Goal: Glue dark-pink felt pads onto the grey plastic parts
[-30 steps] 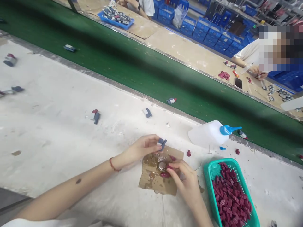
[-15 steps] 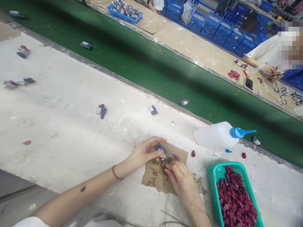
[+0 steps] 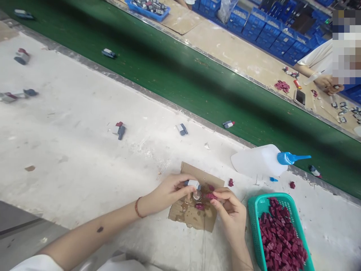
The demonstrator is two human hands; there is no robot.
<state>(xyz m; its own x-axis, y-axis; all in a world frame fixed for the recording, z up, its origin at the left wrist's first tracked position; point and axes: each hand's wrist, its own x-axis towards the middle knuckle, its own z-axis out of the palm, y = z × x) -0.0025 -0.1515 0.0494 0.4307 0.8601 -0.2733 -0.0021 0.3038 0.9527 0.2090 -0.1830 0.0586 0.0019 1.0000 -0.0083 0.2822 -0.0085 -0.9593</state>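
My left hand (image 3: 169, 192) is closed on a small blue-grey and white plastic part (image 3: 193, 184), its white face now upward. Between the thumb and fingers of my right hand (image 3: 231, 214) is a small maroon plastic piece (image 3: 211, 196), slightly apart from that part. Under both hands lies a wet-stained cardboard sheet (image 3: 207, 223). A small round bottle cap (image 3: 196, 195) rests on the sheet just below the blue-grey part. Another maroon piece (image 3: 199, 206) lies beside the cap.
A green basket (image 3: 255, 229) of maroon pieces stands at right. Behind it lies a white squeeze bottle (image 3: 258, 160) with a blue nozzle. Assembled parts (image 3: 120, 130) are scattered leftward. A green conveyor belt (image 3: 169, 75) crosses behind; a co-worker's hands (image 3: 328, 83) work beyond it.
My left hand has turned the blue-grey part so its white face shows. My right hand has moved right from the cap, bringing the maroon piece into view. Parts on the belt have shifted right.
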